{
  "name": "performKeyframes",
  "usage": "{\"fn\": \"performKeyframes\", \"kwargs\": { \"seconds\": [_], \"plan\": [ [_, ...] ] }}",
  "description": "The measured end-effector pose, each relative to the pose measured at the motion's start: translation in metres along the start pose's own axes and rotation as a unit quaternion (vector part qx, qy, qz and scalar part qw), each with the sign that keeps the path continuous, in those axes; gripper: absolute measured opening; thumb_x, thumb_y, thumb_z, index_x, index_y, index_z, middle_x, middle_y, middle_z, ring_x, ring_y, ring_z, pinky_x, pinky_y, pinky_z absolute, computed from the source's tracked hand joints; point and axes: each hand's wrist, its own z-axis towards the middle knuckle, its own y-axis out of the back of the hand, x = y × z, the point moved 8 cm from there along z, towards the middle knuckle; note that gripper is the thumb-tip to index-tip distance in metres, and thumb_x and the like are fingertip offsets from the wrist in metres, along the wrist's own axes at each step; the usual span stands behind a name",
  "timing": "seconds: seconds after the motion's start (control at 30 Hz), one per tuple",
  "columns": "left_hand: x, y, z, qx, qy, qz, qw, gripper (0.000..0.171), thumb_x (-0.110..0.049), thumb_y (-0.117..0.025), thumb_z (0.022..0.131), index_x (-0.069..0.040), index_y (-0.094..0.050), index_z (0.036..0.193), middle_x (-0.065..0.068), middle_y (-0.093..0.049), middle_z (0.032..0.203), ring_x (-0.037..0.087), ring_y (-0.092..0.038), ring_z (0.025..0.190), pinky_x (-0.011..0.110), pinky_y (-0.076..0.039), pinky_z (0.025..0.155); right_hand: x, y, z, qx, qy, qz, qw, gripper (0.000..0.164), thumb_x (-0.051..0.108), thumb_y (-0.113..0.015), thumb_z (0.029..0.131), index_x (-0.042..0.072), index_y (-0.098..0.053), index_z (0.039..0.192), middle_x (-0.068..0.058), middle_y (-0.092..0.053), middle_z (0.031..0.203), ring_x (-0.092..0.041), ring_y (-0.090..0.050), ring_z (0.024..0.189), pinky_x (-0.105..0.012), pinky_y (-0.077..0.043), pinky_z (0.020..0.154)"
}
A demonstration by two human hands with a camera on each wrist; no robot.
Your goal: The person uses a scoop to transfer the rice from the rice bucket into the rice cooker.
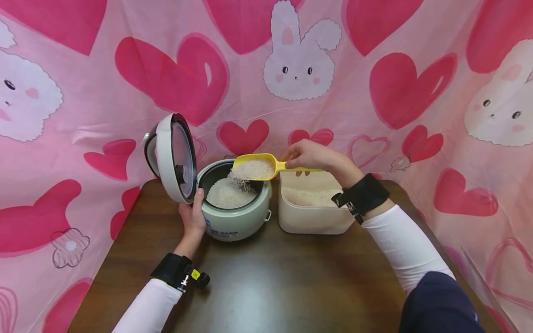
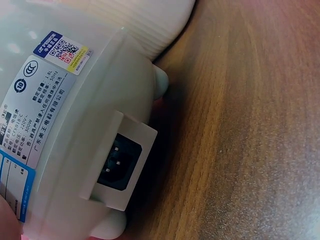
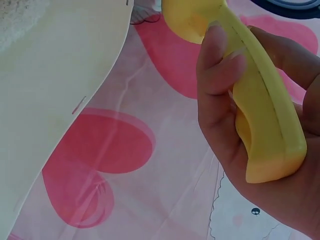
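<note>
My right hand (image 1: 310,155) grips the handle of a yellow scoop (image 1: 279,166), and the right wrist view shows the fingers curled round that handle (image 3: 272,120). The scoop is tilted over an opened pale green rice cooker (image 1: 237,224). Rice (image 1: 251,169) spills off its tip onto the white rice (image 1: 226,194) inside the dark inner pot. At the cooker's left side rests my left hand (image 1: 193,222), thumb straight up near the rim beneath the raised lid (image 1: 166,157); its other fingers are mostly hidden. The left wrist view shows the cooker's power socket (image 2: 120,162) and labels.
Right of the cooker stands a cream container (image 1: 314,219) with rice (image 1: 306,198) in it, below my right forearm. Both sit on a brown wooden table (image 1: 266,286). A pink curtain (image 1: 245,92) with hearts and rabbits hangs close behind.
</note>
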Motion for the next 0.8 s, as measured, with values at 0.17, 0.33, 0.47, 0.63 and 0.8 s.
{"fn": "performKeyframes", "kwargs": {
  "seconds": [0.17, 0.33, 0.47, 0.63, 0.8],
  "plan": [
    [-0.003, -0.001, 0.002, 0.003, -0.002, -0.007, 1.0000, 0.052, -0.025, -0.060, 0.099, 0.004, -0.056, 0.142, 0.023, -0.059, 0.144, 0.023, -0.053, 0.127, 0.032, -0.035, 0.115, 0.004, 0.003, -0.002, -0.015, 0.003, -0.010, 1.000, 0.031, 0.013, -0.068, 0.099, 0.001, -0.072, 0.127, -0.014, -0.074, 0.104, -0.025, -0.067, 0.075, -0.033, -0.057, 0.067],
    [0.000, 0.000, 0.000, 0.005, 0.005, 0.000, 1.0000, 0.051, -0.024, -0.059, 0.099, 0.003, -0.055, 0.142, 0.021, -0.059, 0.144, 0.020, -0.053, 0.125, 0.032, -0.035, 0.114, 0.004, 0.001, -0.002, -0.014, 0.002, -0.011, 1.000, 0.032, 0.011, -0.068, 0.098, 0.001, -0.071, 0.127, -0.017, -0.073, 0.106, -0.026, -0.066, 0.078, -0.035, -0.058, 0.071],
    [0.002, 0.000, 0.000, 0.010, 0.007, -0.001, 0.9999, 0.051, -0.025, -0.059, 0.100, 0.002, -0.056, 0.143, 0.020, -0.059, 0.145, 0.019, -0.052, 0.126, 0.036, -0.035, 0.116, 0.006, -0.001, 0.000, -0.016, 0.004, -0.010, 1.000, 0.032, 0.010, -0.068, 0.097, 0.000, -0.071, 0.127, -0.018, -0.073, 0.104, -0.026, -0.066, 0.077, -0.038, -0.059, 0.072],
    [0.001, 0.000, -0.001, 0.011, 0.004, 0.000, 0.9999, 0.052, -0.026, -0.059, 0.100, 0.001, -0.054, 0.145, 0.019, -0.058, 0.146, 0.021, -0.052, 0.129, 0.037, -0.034, 0.117, 0.013, -0.002, -0.001, -0.018, 0.015, -0.006, 1.000, 0.032, 0.008, -0.067, 0.097, -0.001, -0.070, 0.128, -0.018, -0.073, 0.102, -0.025, -0.066, 0.075, -0.036, -0.059, 0.071],
    [0.001, 0.001, 0.000, 0.000, -0.006, 0.001, 1.0000, 0.050, -0.024, -0.060, 0.099, 0.004, -0.057, 0.141, 0.022, -0.060, 0.142, 0.008, -0.054, 0.120, 0.028, -0.036, 0.112, 0.022, -0.005, -0.002, -0.017, 0.020, -0.009, 1.000, 0.034, 0.009, -0.068, 0.096, 0.001, -0.070, 0.130, -0.016, -0.074, 0.104, -0.025, -0.067, 0.079, -0.039, -0.060, 0.076]
  ]
}}
